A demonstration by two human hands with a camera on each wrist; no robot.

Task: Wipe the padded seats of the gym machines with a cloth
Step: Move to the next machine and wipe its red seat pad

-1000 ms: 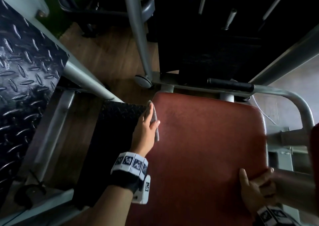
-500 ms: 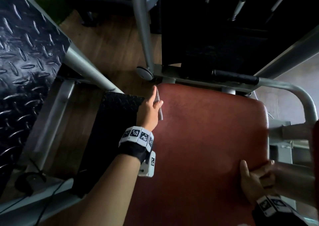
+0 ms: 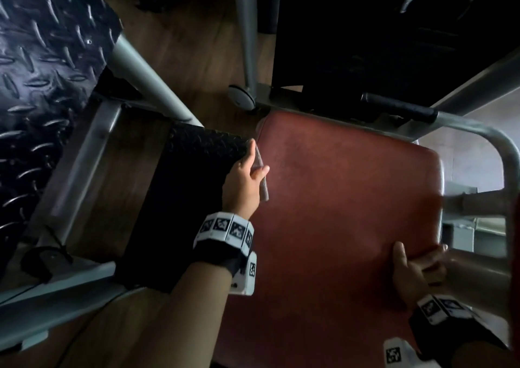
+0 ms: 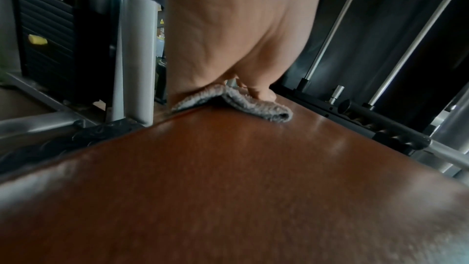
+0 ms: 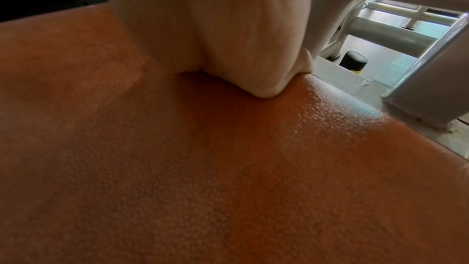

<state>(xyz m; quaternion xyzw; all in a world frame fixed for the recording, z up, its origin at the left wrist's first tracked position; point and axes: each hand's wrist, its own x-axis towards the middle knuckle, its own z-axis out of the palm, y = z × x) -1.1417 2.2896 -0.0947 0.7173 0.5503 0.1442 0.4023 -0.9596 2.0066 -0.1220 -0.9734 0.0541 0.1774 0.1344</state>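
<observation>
A red-brown padded seat [image 3: 337,213] fills the middle of the head view. My left hand [image 3: 246,176] is at the seat's left edge, a little back from the far corner. It holds a folded grey cloth [image 3: 263,190] there, thumb on top and fingers down the side. In the left wrist view the cloth [image 4: 243,103] lies folded over the edge of the seat [image 4: 228,188] under my left hand [image 4: 233,27]. My right hand [image 3: 413,272] grips the seat's near right edge, thumb on top and fingers curled under. Close up, my right hand [image 5: 215,27] presses into the seat [image 5: 203,168].
A big black tread plate [image 3: 42,58] slopes at the left, and a smaller one [image 3: 191,185] sits beside the seat. Grey frame tubes [image 3: 146,66] cross the wood floor [image 3: 183,44]. A black handle grip [image 3: 396,107] runs behind the seat. A weight stack [image 4: 48,47] stands at the left.
My left hand slid the cloth along the seat's left edge toward the far corner, then came back a little toward me. My right hand kept its grip on the seat's right edge.
</observation>
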